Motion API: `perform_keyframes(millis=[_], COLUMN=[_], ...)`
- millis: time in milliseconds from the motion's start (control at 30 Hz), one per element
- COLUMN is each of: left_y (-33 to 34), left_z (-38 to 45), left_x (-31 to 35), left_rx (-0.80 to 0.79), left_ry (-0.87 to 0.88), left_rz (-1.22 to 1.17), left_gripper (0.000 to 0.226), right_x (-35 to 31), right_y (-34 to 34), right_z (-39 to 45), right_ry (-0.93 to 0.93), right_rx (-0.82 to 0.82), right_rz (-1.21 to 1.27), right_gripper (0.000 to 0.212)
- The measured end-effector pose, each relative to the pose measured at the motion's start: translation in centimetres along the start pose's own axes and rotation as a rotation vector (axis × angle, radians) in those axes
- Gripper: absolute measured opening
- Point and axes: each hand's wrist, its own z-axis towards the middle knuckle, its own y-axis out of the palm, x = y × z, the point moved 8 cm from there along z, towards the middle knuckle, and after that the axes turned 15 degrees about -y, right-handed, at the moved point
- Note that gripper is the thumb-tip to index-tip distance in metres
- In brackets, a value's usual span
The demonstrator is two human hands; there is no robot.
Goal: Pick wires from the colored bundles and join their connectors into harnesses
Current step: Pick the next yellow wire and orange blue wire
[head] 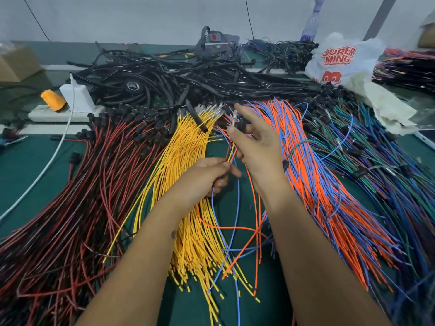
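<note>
My left hand (pixel 209 175) grips picked wires (pixel 229 158) above the yellow bundle (pixel 186 147); right hand (pixel 254 142) pinches a connector (pixel 234 118). Keep wires taut, align terminal squarely before pushing.

We see the scene evenly and brightly lit from above, with soft, weak shadows under the wires on the green counter (pixel 30 165). No harsh glare shows. The wide lens bends the counter's far edge and stretches the corners. The middle is sharp; the plastic bottle (pixel 311 22) at the back looks blurred.
</note>
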Motion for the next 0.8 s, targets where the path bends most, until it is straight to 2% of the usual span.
perform_keyframes(millis=[100,267,400,667,800], left_y=[0.0,-0.5,-1.0,-1.3,-1.2], left_z=[0.2,0.2,0.0,-0.1,0.2], left_x=[-0.1,0.1,0.2,0.6,0.3], left_rx=[0.006,0.015,0.062,0.188,0.145], left_ry=[-0.001,0.066,0.109,0.161,0.097], left_rz=[0.005,-0.096,-0.086,0.031,-0.103], left_gripper=[0.036,0.041,0.030,0.029,0.032], right_x=[-0.5,-0.5,0.1,0.8,0.6], right_y=[-0.1,0.1,0.2,0.3,0.3], right_z=[-0.2,-0.4,-0.2,-0.5,-0.5], right_ry=[-0.021,0.011,0.016,0.089,0.065], right_rx=[0.040,0.054,0.034,0.053,0.081], right_rz=[-0.037,0.085,0.110,0.149,0.111], right_gripper=[0.031,0.022,0.012,0.021,0.020])
